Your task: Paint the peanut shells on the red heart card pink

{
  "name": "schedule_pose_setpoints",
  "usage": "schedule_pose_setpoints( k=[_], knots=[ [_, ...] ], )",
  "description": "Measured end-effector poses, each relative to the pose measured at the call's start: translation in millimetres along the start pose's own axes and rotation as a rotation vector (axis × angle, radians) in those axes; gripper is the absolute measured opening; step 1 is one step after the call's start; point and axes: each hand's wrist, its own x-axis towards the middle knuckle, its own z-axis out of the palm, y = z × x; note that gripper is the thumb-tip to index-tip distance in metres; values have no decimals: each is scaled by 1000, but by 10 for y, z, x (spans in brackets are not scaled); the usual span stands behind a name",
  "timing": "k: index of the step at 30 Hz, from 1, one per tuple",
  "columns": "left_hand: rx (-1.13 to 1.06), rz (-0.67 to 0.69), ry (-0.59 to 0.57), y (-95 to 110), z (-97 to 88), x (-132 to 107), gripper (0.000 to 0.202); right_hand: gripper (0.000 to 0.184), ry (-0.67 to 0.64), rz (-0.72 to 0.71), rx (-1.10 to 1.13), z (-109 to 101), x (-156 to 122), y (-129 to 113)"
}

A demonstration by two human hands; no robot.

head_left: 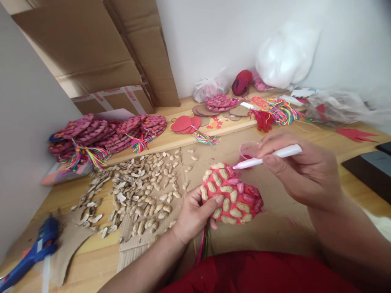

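Observation:
My left hand (195, 213) grips the lower left edge of a red heart-shaped piece (233, 197), thumb on its front. Whole peanuts cover the piece; those along its upper and right side are pink, the others plain tan. Coloured strings (203, 244) hang below it. In my right hand (305, 175), a white pen-like brush (285, 151) is pinched between thumb and fingers. Its pinkish tip is at a pink peanut near the upper edge; whether it touches I cannot tell. Partly behind my right fingers stands a clear plastic cup (248, 148) with dark pink liquid.
Loose peanuts and shells (149, 183) spread over cardboard at left, beside a blue glue gun (39, 250). Along the back shelf lie stacked pink pieces with tassels (122, 132), red paper cutouts (185, 124), yarn (242, 82) and plastic bags (339, 106). A dark flat device (369, 175) lies right.

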Motion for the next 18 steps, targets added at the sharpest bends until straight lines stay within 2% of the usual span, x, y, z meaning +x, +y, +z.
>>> schedule_pose_setpoints(
  k=[14, 18],
  knots=[
    [7, -22, 0, 26, 19, 7, 41, 15, -44, -43, -103, 19, 1, 18],
    [43, -15, -15, 29, 25, 5, 41, 16, -13, -60, -112, 30, 4, 10]
  ],
)
